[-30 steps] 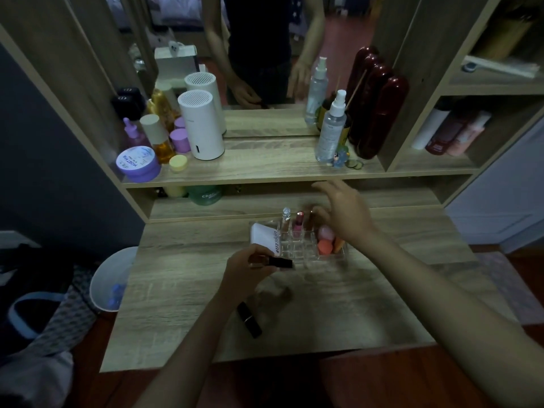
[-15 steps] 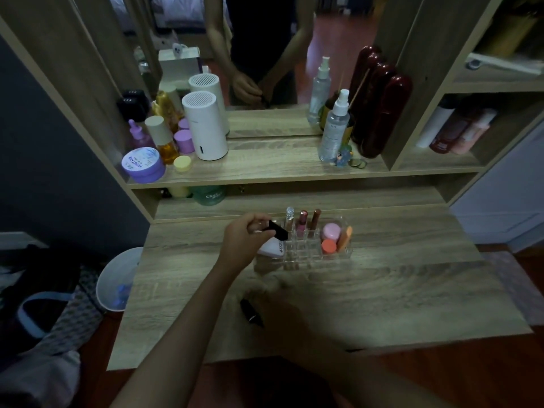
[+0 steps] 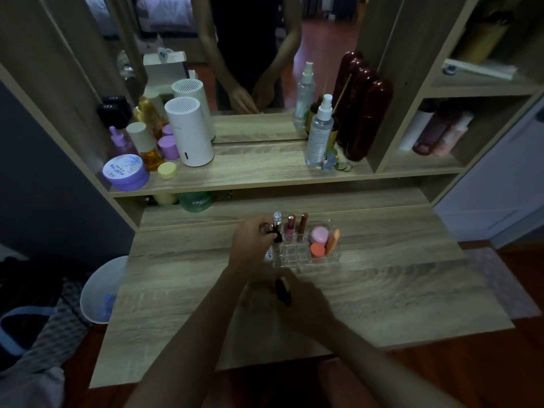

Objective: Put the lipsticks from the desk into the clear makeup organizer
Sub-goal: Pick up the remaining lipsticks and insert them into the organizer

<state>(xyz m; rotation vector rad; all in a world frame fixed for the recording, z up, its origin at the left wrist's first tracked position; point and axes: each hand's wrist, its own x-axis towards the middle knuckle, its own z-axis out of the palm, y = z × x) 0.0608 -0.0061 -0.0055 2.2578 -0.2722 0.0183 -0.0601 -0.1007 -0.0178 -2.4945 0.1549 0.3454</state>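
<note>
Our left hand (image 3: 250,242) keeps a narrow grip on a black lipstick (image 3: 276,232), pinched at the fingertips just above the back-left slots of the clear makeup organizer (image 3: 306,245). Our right hand (image 3: 306,298) is blurred; its grip is closed around a second black lipstick (image 3: 283,291), held just above the tabletop (image 3: 382,284) in front of the organizer. In the back row of the organizer we count three upright tubes: a clear-capped one (image 3: 277,219), a pink one (image 3: 290,226) and a brown one (image 3: 303,223). In its right part there are two round items, one pink (image 3: 319,234) and one orange (image 3: 317,250), and one orange stick (image 3: 333,242) that leans against the right wall. The tabletop is light wood with grey grain. Behind it a shelf (image 3: 265,172) carries, on the left, a purple jar (image 3: 126,172), a small yellow lid (image 3: 167,169), an amber bottle (image 3: 145,145) and a white cylinder (image 3: 190,132); on the right stand a clear spray bottle (image 3: 321,131) and a dark red case (image 3: 368,119). A mirror (image 3: 250,54) stands above the shelf and doubles these things. At the right, a side compartment holds three bottles (image 3: 435,134). On the floor at the left we see a white bin (image 3: 101,290) and some bags (image 3: 29,328). The floor is dark red-brown.
</note>
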